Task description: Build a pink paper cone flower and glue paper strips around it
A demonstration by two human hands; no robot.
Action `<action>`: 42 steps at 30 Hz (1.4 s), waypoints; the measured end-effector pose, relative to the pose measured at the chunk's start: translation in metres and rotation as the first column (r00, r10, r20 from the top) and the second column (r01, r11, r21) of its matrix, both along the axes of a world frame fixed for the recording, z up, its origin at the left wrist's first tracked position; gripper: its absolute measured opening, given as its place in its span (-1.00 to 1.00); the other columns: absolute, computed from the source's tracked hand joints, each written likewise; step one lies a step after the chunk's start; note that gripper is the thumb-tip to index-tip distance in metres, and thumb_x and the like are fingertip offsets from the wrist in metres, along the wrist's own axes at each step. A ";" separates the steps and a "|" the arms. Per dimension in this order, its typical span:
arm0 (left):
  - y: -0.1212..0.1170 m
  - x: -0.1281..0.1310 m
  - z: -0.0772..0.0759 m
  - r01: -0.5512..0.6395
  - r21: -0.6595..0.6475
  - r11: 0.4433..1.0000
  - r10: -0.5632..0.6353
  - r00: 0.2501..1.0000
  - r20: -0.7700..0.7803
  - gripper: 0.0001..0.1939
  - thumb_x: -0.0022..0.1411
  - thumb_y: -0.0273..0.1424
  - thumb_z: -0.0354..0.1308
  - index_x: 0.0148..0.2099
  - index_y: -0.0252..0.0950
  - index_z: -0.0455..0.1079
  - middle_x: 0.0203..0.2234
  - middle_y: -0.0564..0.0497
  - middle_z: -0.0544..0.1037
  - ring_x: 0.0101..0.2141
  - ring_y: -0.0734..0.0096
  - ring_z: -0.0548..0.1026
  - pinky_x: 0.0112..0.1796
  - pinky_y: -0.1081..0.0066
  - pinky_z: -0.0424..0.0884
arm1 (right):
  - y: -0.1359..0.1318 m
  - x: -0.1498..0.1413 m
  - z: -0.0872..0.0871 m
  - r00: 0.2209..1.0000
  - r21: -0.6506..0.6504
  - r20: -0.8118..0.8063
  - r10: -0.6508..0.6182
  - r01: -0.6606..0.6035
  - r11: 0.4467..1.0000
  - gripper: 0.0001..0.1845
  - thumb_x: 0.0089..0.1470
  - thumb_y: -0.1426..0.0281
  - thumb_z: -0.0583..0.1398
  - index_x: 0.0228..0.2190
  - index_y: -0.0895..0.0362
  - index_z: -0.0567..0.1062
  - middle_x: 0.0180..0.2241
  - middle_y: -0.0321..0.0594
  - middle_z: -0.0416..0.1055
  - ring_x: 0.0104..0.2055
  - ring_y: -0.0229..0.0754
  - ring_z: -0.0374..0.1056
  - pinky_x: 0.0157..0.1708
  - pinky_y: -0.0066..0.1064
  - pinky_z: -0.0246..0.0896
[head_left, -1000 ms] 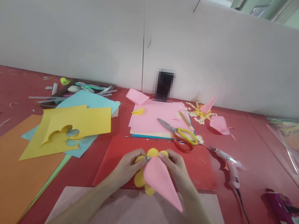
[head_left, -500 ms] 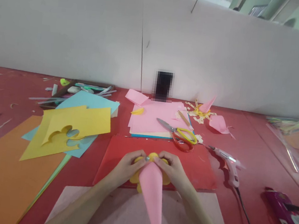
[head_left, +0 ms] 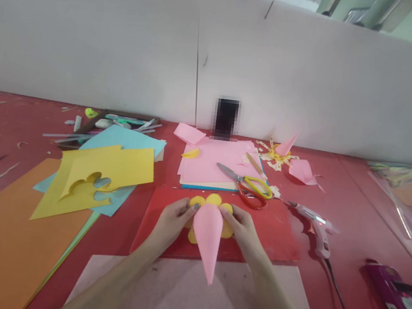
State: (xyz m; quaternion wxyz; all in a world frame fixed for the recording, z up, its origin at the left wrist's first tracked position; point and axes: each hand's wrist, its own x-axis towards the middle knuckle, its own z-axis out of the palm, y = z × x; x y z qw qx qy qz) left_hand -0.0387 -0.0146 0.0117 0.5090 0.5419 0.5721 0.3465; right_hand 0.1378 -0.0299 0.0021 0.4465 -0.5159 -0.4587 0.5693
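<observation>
Between my hands is a paper flower: yellow rounded petals (head_left: 214,199) behind a pink paper cone (head_left: 209,234) whose tip points down toward me. My left hand (head_left: 173,220) pinches the petals on the left, thumb in front. On the right side, my right hand (head_left: 244,228) grips them the same way, its thumb beside the cone's wide end. The flower is held over a red board (head_left: 271,236). Parts of the petals are covered by the cone and my fingers.
Scissors (head_left: 242,178) and a pencil (head_left: 255,163) lie on pink sheets (head_left: 208,167). A glue gun (head_left: 315,224) with its cord and a purple power strip (head_left: 394,295) are at right. Cut yellow paper (head_left: 91,181) lies left. Another cone flower (head_left: 283,151) stands at the back.
The cone's tip has swung up and away from me, so more of the yellow petals shows. Both hands keep their hold on the flower.
</observation>
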 end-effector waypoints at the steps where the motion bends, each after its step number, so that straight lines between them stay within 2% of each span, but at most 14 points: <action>1: 0.000 0.000 0.000 -0.011 0.004 1.000 0.011 1.000 0.000 -0.66 0.07 -0.13 0.03 -0.53 -0.29 0.15 -0.63 0.13 0.21 -0.56 0.52 0.20 -0.55 0.51 0.09 | 0.000 0.000 -0.001 1.000 -0.004 -0.010 -0.011 0.011 1.000 -0.58 -0.08 0.05 0.16 -0.60 0.15 0.24 -0.60 -0.39 0.03 -0.54 -0.37 -0.03 -0.56 -0.51 -0.13; 8: 0.000 0.002 0.004 0.042 0.030 0.999 -0.041 0.999 -0.010 -0.68 0.10 -0.18 -0.01 -0.56 -0.28 0.15 -0.64 0.15 0.18 -0.57 0.53 0.17 -0.52 0.52 0.10 | 0.002 0.000 -0.006 0.989 -0.043 -0.048 -0.137 0.135 0.990 -0.54 -0.15 0.02 0.19 -0.60 0.15 0.24 -0.62 -0.40 0.03 -0.56 -0.38 -0.03 -0.58 -0.52 -0.14; 12: 0.000 0.001 0.004 -0.008 0.024 1.000 0.009 1.000 -0.026 -0.68 0.10 -0.18 0.01 -0.56 -0.28 0.16 -0.65 0.14 0.20 -0.57 0.52 0.18 -0.52 0.52 0.11 | 0.001 -0.002 0.000 0.991 -0.100 -0.086 -0.105 0.096 0.990 -0.56 -0.15 0.01 0.19 -0.56 0.15 0.29 -0.61 -0.39 0.09 -0.56 -0.38 0.02 -0.59 -0.53 -0.10; 15: 0.000 0.000 0.005 -0.035 0.019 0.999 0.034 0.998 0.048 -0.68 0.08 -0.16 0.03 -0.54 -0.29 0.20 -0.63 0.13 0.25 -0.54 0.51 0.23 -0.48 0.51 0.18 | 0.001 -0.004 0.005 0.991 -0.149 -0.089 -0.096 0.082 0.985 -0.54 -0.19 -0.01 0.20 -0.60 0.14 0.26 -0.66 -0.43 0.06 -0.62 -0.40 -0.02 -0.65 -0.53 -0.15; 19: 0.000 0.000 0.005 0.012 -0.040 0.999 -0.005 0.985 0.175 -0.70 0.05 -0.13 0.09 -0.41 -0.30 0.31 -0.51 0.06 0.40 -0.41 0.40 0.36 -0.35 0.44 0.29 | 0.001 -0.004 0.006 0.990 -0.098 -0.073 -0.122 0.115 0.989 -0.52 -0.19 0.00 0.21 -0.65 0.14 0.21 -0.69 -0.43 0.04 -0.63 -0.40 -0.02 -0.66 -0.53 -0.14; 25: 0.000 -0.002 -0.001 0.052 -0.091 0.994 -0.028 0.969 0.246 -0.63 0.04 -0.08 0.11 -0.30 -0.30 0.35 -0.38 -0.02 0.48 -0.29 0.27 0.42 -0.24 0.37 0.33 | 0.002 -0.003 -0.001 0.992 -0.099 -0.084 -0.091 0.083 0.992 -0.53 -0.15 0.00 0.19 -0.63 0.14 0.22 -0.69 -0.45 0.04 -0.66 -0.42 -0.03 -0.68 -0.54 -0.16; 32: 0.001 -0.004 -0.006 0.020 -0.087 0.996 0.004 0.966 0.259 -0.64 0.06 -0.10 0.10 -0.31 -0.32 0.35 -0.38 -0.02 0.47 -0.28 0.28 0.41 -0.21 0.34 0.32 | 0.002 -0.004 0.001 0.994 -0.097 -0.065 -0.088 0.081 0.992 -0.53 -0.16 -0.01 0.18 -0.62 0.14 0.22 -0.70 -0.45 0.02 -0.67 -0.43 -0.07 -0.69 -0.53 -0.19; 36: -0.001 -0.004 -0.005 0.065 -0.106 0.992 -0.025 0.940 0.340 -0.70 0.06 -0.15 0.13 -0.31 -0.31 0.38 -0.38 -0.01 0.49 -0.29 0.31 0.42 -0.21 0.35 0.31 | 0.001 -0.004 0.003 0.993 -0.073 -0.046 -0.106 0.103 0.992 -0.51 -0.17 -0.03 0.18 -0.63 0.14 0.22 -0.68 -0.43 0.04 -0.63 -0.40 -0.03 -0.66 -0.52 -0.13; 40: -0.002 -0.002 -0.001 0.121 -0.173 0.977 -0.038 0.906 0.421 -0.66 -0.01 -0.18 0.20 -0.24 -0.32 0.42 -0.36 -0.05 0.52 -0.28 0.26 0.44 -0.23 0.34 0.32 | 0.002 -0.003 0.003 0.994 -0.052 -0.010 -0.112 0.111 0.992 -0.50 -0.18 -0.04 0.18 -0.64 0.14 0.21 -0.65 -0.40 0.04 -0.58 -0.37 -0.02 -0.63 -0.50 -0.13; 42: -0.002 -0.002 0.001 0.163 -0.199 0.966 -0.055 0.886 0.461 -0.65 -0.02 -0.19 0.22 -0.27 -0.36 0.43 -0.38 -0.08 0.52 -0.29 0.26 0.44 -0.25 0.34 0.32 | 0.002 -0.002 0.002 0.994 -0.047 -0.002 -0.105 0.105 0.993 -0.50 -0.18 -0.03 0.18 -0.64 0.15 0.22 -0.65 -0.40 0.05 -0.57 -0.37 -0.02 -0.61 -0.50 -0.14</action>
